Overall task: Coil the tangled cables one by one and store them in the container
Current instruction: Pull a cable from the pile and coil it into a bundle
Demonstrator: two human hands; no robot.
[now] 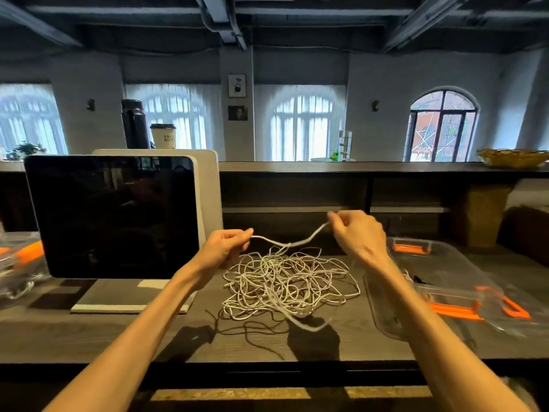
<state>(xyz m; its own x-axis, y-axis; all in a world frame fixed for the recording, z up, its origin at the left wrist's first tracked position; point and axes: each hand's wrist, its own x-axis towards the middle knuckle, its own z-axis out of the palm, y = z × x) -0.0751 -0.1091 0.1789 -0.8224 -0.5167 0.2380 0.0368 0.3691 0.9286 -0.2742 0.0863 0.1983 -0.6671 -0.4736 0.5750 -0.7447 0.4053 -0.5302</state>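
Above tangled cables [289,285], both hands (left [224,248], right [358,233]) pinch white strand; container [383,310] beside right edge.

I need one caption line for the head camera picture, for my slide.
Both hands, left hand and right hand, pinch a white cable above the tangled pile, beside the clear container.

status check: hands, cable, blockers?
Left hand and right hand pinch one white cable. Tangle uncoiled. Container open, right.
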